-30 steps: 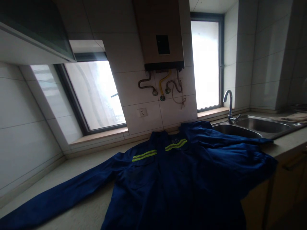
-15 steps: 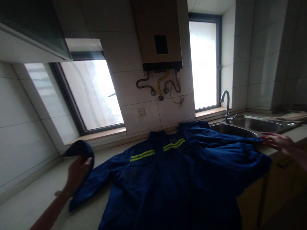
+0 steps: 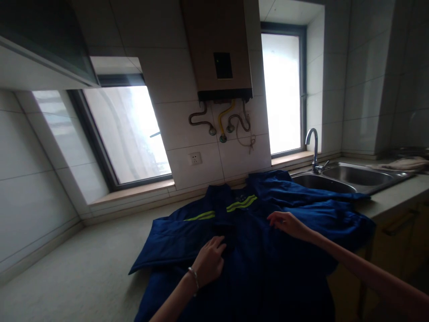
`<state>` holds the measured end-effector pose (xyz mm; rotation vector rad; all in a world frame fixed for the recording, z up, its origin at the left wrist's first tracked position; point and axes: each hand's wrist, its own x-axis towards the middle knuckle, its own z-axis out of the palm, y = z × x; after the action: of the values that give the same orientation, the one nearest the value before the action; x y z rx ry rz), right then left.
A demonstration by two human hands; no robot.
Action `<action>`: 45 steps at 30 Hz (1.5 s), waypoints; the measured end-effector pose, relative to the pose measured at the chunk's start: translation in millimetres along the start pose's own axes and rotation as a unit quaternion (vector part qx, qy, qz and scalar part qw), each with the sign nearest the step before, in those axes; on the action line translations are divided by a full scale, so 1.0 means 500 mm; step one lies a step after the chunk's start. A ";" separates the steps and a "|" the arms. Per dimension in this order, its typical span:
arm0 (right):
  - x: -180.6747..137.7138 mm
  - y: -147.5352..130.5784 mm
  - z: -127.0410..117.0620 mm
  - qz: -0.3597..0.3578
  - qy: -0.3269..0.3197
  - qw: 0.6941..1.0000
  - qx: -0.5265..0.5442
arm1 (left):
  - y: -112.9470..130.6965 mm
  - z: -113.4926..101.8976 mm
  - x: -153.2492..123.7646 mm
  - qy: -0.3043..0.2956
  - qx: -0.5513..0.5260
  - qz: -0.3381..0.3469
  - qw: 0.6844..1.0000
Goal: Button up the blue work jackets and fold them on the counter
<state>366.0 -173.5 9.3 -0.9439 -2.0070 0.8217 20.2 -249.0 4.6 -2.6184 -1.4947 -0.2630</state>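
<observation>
A dark blue work jacket with yellow-green reflective stripes lies spread front up on the counter, its collar toward the wall. The sleeve on the left is folded inward across the chest. My left hand, a bracelet on its wrist, rests over the end of that sleeve near the jacket's middle, its fingers stretched out. Over the right side of the chest is my right hand, fingers loosely bent and apart, holding nothing. The other sleeve stretches right, along the sink's front edge.
A steel double sink with a tap is set in the counter at the right. A cloth lies beyond it. A water heater with pipes hangs on the tiled wall between two windows. A cupboard overhangs at upper left.
My left hand has carried the left sleeve inward, folding it over the chest. My right hand has left the far sleeve's cuff and moved left over the jacket.
</observation>
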 end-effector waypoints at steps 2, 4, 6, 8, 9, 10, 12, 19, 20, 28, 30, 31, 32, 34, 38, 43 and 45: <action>0.015 -0.036 0.044 -0.061 -0.002 0.997 -0.050 | 0.001 0.016 0.003 -0.021 -0.019 -0.023 0.999; 0.038 -0.069 0.092 -0.108 -0.014 0.989 -0.097 | 0.003 0.032 0.004 -0.034 -0.036 -0.041 0.998; 0.070 -0.092 0.144 -0.133 -0.033 0.980 -0.141 | 0.004 0.039 0.002 -0.029 -0.051 -0.043 0.997; 0.110 -0.103 0.196 -0.149 -0.045 0.971 -0.181 | 0.005 0.039 -0.001 -0.015 -0.064 -0.033 0.997; 0.131 -0.105 0.220 -0.157 -0.048 0.966 -0.198 | 0.005 0.038 -0.003 -0.009 -0.069 -0.027 0.997; 0.152 -0.105 0.242 -0.165 -0.049 0.962 -0.214 | 0.004 0.036 -0.004 -0.006 -0.074 -0.023 0.997; 0.191 -0.098 0.278 -0.175 -0.052 0.954 -0.239 | 0.002 0.034 -0.005 -0.006 -0.083 -0.021 0.996; 0.223 -0.052 0.293 -0.181 -0.091 0.967 -0.157 | -0.004 0.038 -0.005 0.015 -0.115 -0.024 0.993; 0.217 -0.045 0.286 -0.184 -0.103 0.967 -0.143 | -0.004 0.037 -0.004 0.021 -0.122 -0.022 0.992; 0.180 -0.029 0.261 -0.185 -0.120 0.962 -0.164 | -0.003 0.035 -0.002 0.030 -0.141 -0.033 0.989; 0.177 -0.032 0.263 -0.190 -0.119 0.959 -0.173 | -0.003 0.035 -0.002 0.029 -0.140 -0.037 0.989; 0.176 -0.033 0.264 -0.193 -0.119 0.957 -0.179 | -0.003 0.034 -0.003 0.028 -0.140 -0.038 0.989; 0.176 -0.034 0.266 -0.194 -0.119 0.956 -0.185 | -0.002 0.032 -0.003 0.028 -0.140 -0.037 0.989; 0.177 -0.032 0.269 -0.194 -0.117 0.955 -0.194 | -0.001 0.029 -0.003 0.028 -0.140 -0.034 0.989; 0.192 -0.024 0.279 -0.172 -0.090 0.964 -0.181 | 0.000 0.027 -0.004 0.019 -0.134 -0.032 0.990; 0.208 -0.020 0.284 -0.156 -0.018 0.977 -0.146 | -0.003 0.033 -0.006 0.015 -0.125 -0.035 0.991; 0.201 -0.020 0.282 -0.184 -0.033 0.969 -0.164 | -0.004 0.034 -0.006 0.015 -0.123 -0.036 0.992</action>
<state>200.9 -127.6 -18.3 -0.6897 -2.3280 0.3259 18.6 -247.4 -12.7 -2.7322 -1.6443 -0.5227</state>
